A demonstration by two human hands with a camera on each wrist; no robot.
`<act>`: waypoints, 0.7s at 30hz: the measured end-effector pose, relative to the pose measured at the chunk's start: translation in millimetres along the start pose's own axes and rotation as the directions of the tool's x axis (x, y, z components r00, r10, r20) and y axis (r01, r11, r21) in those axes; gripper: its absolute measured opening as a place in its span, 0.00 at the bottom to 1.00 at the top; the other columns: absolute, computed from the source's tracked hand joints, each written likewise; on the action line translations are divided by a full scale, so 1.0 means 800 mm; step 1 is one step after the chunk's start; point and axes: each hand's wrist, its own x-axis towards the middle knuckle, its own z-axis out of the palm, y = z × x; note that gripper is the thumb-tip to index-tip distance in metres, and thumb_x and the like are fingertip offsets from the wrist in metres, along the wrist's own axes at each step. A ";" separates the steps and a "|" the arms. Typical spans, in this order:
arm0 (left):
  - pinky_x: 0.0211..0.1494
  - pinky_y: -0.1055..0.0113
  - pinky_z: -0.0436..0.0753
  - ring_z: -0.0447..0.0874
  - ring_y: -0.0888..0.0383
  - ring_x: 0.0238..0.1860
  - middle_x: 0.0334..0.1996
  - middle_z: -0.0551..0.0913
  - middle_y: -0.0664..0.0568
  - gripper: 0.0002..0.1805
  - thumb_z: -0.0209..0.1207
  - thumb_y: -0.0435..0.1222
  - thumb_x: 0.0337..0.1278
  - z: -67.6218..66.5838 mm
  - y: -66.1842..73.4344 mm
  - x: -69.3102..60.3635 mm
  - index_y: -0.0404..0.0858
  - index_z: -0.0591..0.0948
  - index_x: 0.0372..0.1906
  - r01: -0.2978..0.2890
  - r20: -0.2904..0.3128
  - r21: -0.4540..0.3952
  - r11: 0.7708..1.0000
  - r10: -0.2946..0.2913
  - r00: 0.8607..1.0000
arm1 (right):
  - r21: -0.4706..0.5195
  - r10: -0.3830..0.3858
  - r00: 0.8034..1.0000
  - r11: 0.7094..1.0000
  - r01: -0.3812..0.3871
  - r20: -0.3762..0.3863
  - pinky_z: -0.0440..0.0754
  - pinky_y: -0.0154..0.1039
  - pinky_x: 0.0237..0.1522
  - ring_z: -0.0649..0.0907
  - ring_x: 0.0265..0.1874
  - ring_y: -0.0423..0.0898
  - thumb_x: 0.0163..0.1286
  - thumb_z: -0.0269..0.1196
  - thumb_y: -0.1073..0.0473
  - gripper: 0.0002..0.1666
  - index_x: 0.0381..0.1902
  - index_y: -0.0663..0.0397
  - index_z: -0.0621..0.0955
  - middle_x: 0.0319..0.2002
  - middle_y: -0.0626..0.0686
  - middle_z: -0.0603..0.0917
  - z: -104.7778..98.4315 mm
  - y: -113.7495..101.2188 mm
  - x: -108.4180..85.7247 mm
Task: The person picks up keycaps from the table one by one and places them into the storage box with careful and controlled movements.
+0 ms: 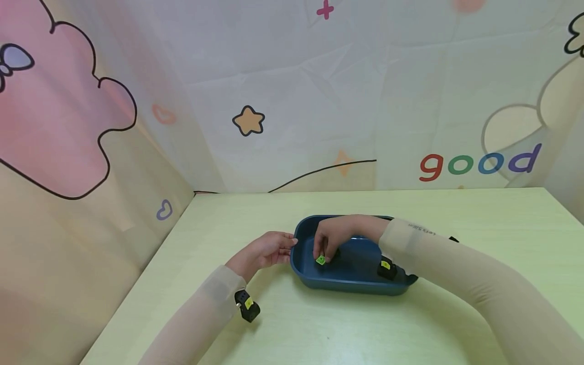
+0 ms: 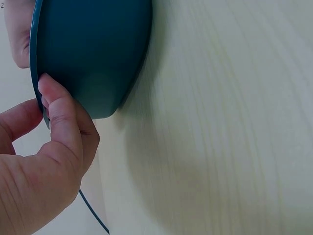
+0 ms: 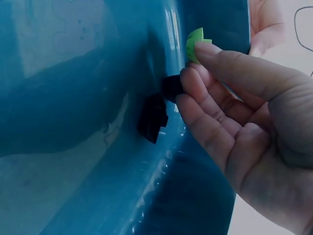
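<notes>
A dark blue oblong plastic basin sits on the table. My left hand holds its left end; in the left wrist view the thumb and fingers pinch the basin's rim. Reaching down inside the basin, my right hand pinches a small bright green piece between thumb and fingertips. The right wrist view shows this green piece partly covered by the thumb. Close below it, a small black piece lies in the basin, and a second dark part touches or nearly touches the curled lower fingers.
The pale wood-grain table spreads around the basin. A printed cloth backdrop hangs behind it. Small black cameras are worn on both wrists, the left wrist camera outside the basin, the right wrist camera over it.
</notes>
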 end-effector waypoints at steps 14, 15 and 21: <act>0.30 0.77 0.80 0.77 0.63 0.26 0.27 0.79 0.55 0.12 0.50 0.32 0.77 -0.001 -0.001 -0.001 0.30 0.75 0.56 -0.001 -0.003 0.006 1.000 0.001 1.000 | -0.048 -0.004 1.000 0.999 0.004 0.008 0.85 0.29 0.46 0.83 0.37 0.32 0.66 0.68 0.69 0.14 0.50 0.63 0.88 0.45 0.57 0.91 0.013 -0.004 0.006; 0.30 0.77 0.81 0.77 0.63 0.27 0.27 0.79 0.55 0.12 0.50 0.32 0.77 -0.001 -0.002 -0.001 0.30 0.75 0.56 -0.002 -0.002 0.006 1.000 0.002 1.000 | -0.062 -0.008 1.000 0.998 0.009 0.010 0.85 0.29 0.46 0.83 0.37 0.32 0.66 0.68 0.69 0.14 0.49 0.62 0.88 0.45 0.57 0.91 0.014 -0.005 0.006; 0.30 0.77 0.81 0.77 0.64 0.27 0.27 0.79 0.55 0.11 0.49 0.32 0.77 -0.001 -0.003 0.002 0.30 0.75 0.55 -0.012 0.007 0.004 1.000 0.012 1.000 | -0.083 0.024 1.000 0.996 -0.023 0.009 0.83 0.27 0.42 0.82 0.35 0.32 0.65 0.68 0.68 0.13 0.48 0.59 0.89 0.44 0.54 0.92 0.020 -0.008 0.009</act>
